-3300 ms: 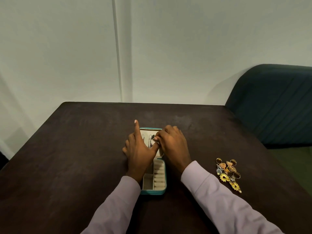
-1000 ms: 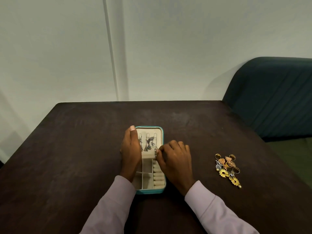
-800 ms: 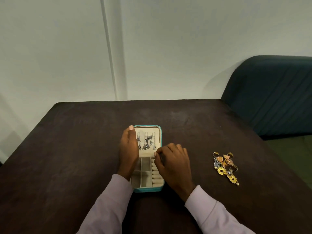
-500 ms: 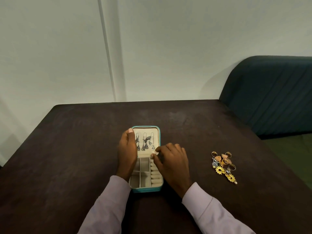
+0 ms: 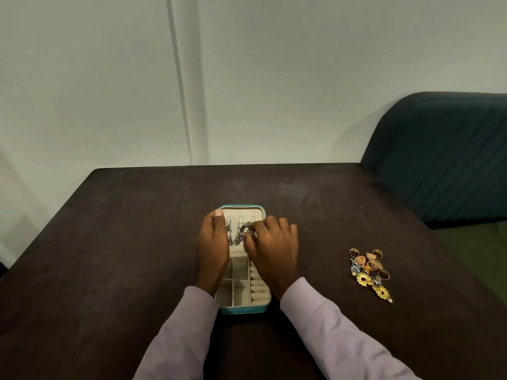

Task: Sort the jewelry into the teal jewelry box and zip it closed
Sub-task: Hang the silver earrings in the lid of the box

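Head: right hand (image 5: 271,248) on earrings (image 5: 238,233)

Head view, angled down, near table (image 5: 109,256).

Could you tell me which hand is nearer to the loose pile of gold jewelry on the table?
Right. The right hand works at the open box's lid, on the side facing the pile; the left hand steadies the box's far side, farther away.

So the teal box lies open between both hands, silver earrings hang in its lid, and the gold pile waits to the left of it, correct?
Not quite: in the head view the gold pile lies to the right of the teal box, beyond the right hand. The rest holds, with the left hand alongside the silver earrings.
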{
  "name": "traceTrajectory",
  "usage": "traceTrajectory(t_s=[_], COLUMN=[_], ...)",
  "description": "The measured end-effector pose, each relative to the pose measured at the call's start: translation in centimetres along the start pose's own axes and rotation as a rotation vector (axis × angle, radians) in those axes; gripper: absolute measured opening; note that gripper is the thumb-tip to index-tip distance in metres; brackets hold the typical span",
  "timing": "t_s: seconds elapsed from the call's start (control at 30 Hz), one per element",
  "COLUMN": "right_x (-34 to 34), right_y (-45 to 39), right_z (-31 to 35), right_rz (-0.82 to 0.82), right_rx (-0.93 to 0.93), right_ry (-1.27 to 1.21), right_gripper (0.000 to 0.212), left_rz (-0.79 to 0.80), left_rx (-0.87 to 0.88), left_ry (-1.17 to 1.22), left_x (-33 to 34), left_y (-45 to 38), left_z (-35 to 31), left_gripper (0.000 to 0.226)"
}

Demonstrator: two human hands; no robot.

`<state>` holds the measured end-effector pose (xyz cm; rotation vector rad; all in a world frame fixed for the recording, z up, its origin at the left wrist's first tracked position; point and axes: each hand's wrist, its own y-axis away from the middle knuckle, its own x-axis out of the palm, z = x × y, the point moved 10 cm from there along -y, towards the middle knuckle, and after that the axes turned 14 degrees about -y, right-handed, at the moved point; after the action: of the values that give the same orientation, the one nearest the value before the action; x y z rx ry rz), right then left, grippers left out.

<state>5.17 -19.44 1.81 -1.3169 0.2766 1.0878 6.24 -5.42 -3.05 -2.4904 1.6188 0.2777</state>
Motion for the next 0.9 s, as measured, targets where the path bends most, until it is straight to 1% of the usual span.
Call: traceTrajectory(t_s=[0.07, 0.23, 0.43, 0.6, 0.7, 0.9], right_x=[0.0, 0.0, 0.0, -0.9, -1.6, -1.6], right_y=[0.0, 0.5, 1.4, 1.8, 1.8, 1.2], right_z=[0.1, 0.1, -0.2, -0.4, -0.8, -2.1], right_rz=[0.001, 0.011, 0.028, -0.013, -0.051, -0.037], right_rx=[0.001, 0.027, 0.034, 0.039, 0.059, 0.052], right_ry=[-0.007, -0.054, -0.080, -0.116, -0.150, -0.163], right_gripper=[0.016, 0.024, 0.020, 0.022, 0.022, 0.013], left_rz=[0.000, 0.003, 0.008, 0.012, 0.003, 0.019], left_rx=[0.007, 0.025, 0.006, -0.036, -0.029, -0.016], left_ry=[-0.001, -0.021, -0.039, -0.008, -0.006, -0.032], left_x=[0.0, 0.0, 0.0, 0.0, -0.1, 0.0], left_y=[0.1, 0.2, 0.3, 0.2, 0.2, 0.1], left_z=[-0.2, -0.3, -0.2, 0.2, 0.1, 0.0], left_gripper=[0.034, 0.035, 0.034, 0.033, 0.033, 0.033])
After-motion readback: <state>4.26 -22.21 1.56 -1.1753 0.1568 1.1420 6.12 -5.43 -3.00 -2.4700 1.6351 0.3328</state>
